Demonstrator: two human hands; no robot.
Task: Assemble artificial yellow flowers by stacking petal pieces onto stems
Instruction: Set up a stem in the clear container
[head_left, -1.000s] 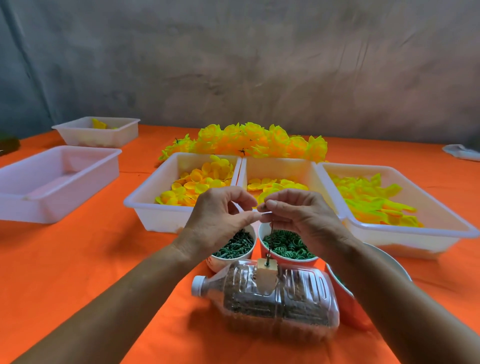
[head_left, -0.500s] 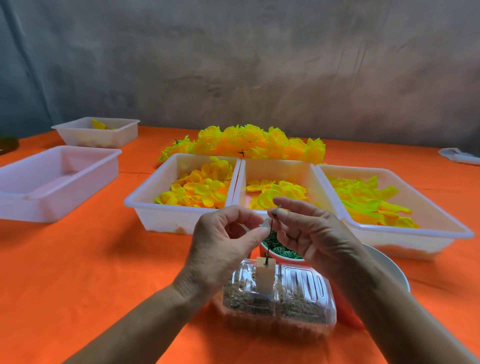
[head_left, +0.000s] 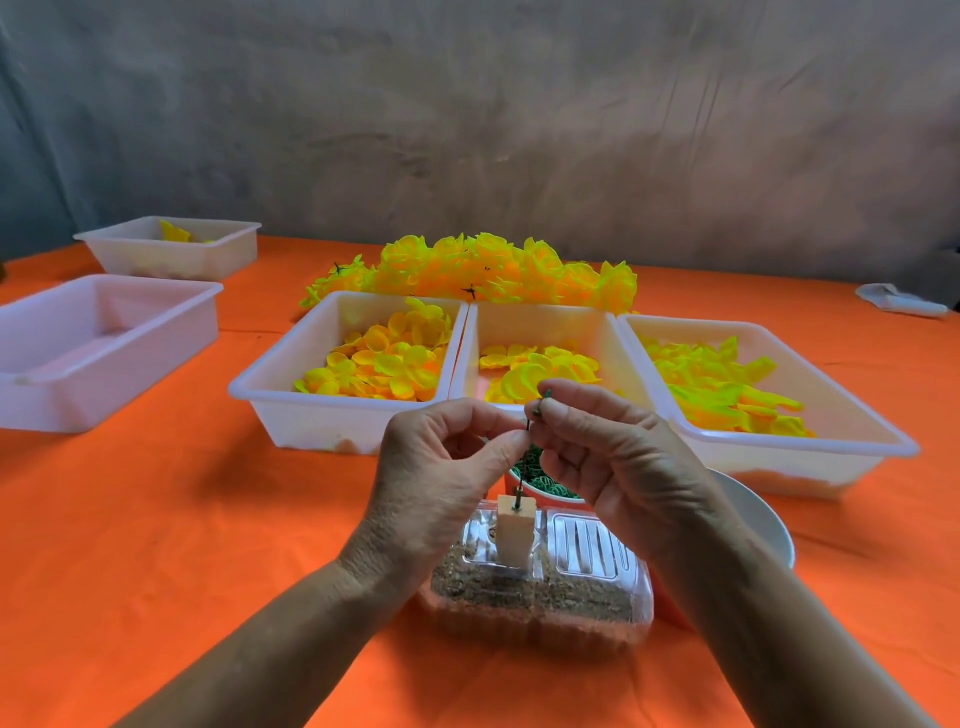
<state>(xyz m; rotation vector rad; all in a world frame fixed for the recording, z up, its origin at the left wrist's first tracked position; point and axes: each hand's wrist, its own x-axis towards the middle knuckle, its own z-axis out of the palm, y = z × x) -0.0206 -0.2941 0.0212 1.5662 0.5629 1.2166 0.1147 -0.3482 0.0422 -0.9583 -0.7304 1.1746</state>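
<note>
Both the left hand (head_left: 441, 478) and the right hand (head_left: 613, 457) pinch a thin stem (head_left: 529, 427) between fingertips, directly above a wooden block (head_left: 515, 535) on a plastic bottle (head_left: 540, 587).

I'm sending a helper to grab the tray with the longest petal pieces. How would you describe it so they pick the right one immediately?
On the orange table, three white trays sit side by side in front of the pile of finished yellow flowers. Take the rightmost tray. Its pieces are long, pointed and greenish-yellow, while the middle tray and left tray hold small rounded yellow-orange petals.
</note>
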